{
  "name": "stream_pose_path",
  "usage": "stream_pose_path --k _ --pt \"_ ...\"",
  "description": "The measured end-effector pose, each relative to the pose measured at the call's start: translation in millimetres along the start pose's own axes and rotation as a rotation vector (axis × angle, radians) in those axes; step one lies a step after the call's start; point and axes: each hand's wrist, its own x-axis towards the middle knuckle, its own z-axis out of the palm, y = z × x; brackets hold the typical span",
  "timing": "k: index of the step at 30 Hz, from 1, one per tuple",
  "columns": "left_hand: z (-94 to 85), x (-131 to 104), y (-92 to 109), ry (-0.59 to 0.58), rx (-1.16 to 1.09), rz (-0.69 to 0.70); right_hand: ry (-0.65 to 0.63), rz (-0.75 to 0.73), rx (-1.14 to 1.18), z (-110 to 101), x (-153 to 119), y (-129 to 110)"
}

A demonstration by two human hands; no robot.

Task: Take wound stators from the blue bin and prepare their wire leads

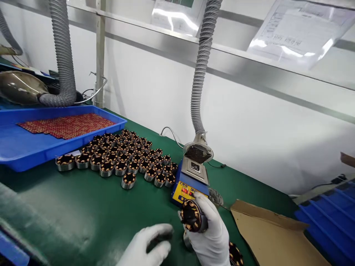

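In the head view, a motor stator (191, 216) with copper windings and a black core is gripped in my white-gloved right hand (212, 229), tilted so its open face shows. My left hand (148, 244), gloved too, hovers over the green mat with thumb and fingers apart and nothing between them. Just behind the held stator stands a blue and yellow solder pot (188, 181) with a red lit display. Another stator (235, 255) is partly hidden beside my right wrist, and one more shows in part below the held one.
Many stators (122, 155) stand grouped on the green bench (105, 210). A blue tray (50, 151) of red rings lies at the left. A fume hose (201, 74) hangs over the pot. Flat cardboard (274, 236) and blue bins (330, 221) are at the right.
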Motion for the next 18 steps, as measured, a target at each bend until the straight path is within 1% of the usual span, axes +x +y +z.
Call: stream_pose_path --k 1,3,5,6,8,10,12,14,16,18 --pt "-0.8 4.8 13.6 -0.124 -0.173 -0.035 -0.023 -0.011 -0.02 -2.0 0.0 -2.2" --pt "-2.6 12.0 38.3 -0.263 -0.402 -0.064 -0.063 -0.032 -0.056 -6.0 0.3 -6.0" --pt "-3.6 15.3 55.4 -0.297 -0.473 -0.079 -0.086 -0.021 -0.065 -9.1 -0.5 -9.0" --pt "-3.7 15.7 60.5 -0.3 -0.474 -0.087 -0.098 -0.002 -0.05 -10.6 -1.6 -10.4" --pt "-3.3 15.0 64.0 -0.288 -0.446 -0.087 -0.15 0.066 0.028 -14.5 -4.7 -12.8" --pt "-2.3 13.8 60.5 -0.287 -0.428 -0.086 -0.259 0.228 0.158 -20.6 -7.2 -15.2" --pt "-1.6 13.2 53.4 -0.296 -0.398 -0.09 -0.402 0.482 0.382 -28.0 -6.8 -17.7" --pt "-1.5 13.6 45.9 -0.27 -0.264 -0.051 -0.531 0.754 0.681 -33.9 -2.8 -20.6" --pt "-2.1 14.3 38.7 -0.169 -0.027 0.065 -0.575 0.952 0.948 -35.7 3.4 -23.2" --pt "-3.0 14.4 29.7 -0.078 0.167 0.194 -0.568 1.066 1.067 -34.1 10.2 -22.9"
